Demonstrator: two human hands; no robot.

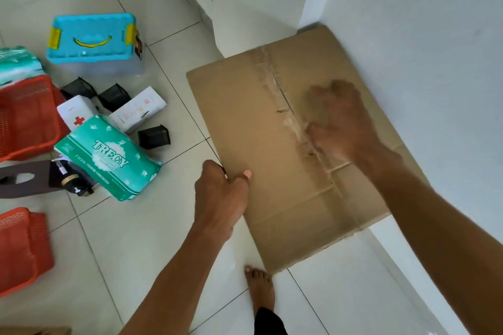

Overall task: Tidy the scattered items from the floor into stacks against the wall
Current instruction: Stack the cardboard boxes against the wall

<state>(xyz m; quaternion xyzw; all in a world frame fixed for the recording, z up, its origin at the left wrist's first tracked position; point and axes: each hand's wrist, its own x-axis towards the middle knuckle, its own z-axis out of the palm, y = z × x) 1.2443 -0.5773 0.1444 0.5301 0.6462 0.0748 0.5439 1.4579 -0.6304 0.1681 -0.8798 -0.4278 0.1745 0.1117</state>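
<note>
A flattened brown cardboard box [245,117] lies against the white wall [422,49] at the right. My left hand [220,193] grips its near left edge, thumb on top. My right hand [340,119] is blurred over the taped seam in the middle of the cardboard, with its fingers curled; whether it touches the cardboard is unclear. To the left on the floor lie a green tissue pack [109,158], a blue-lidded plastic box [92,41], a white first-aid box [74,113], a white carton [138,110] and small black pots [153,136].
Red plastic baskets sit at the left edge, one [24,117] higher and one [21,247] lower. A dark tissue holder [24,179] and a black bottle [73,182] lie beside the green pack. My bare foot [260,288] stands on the white tiles below the cardboard.
</note>
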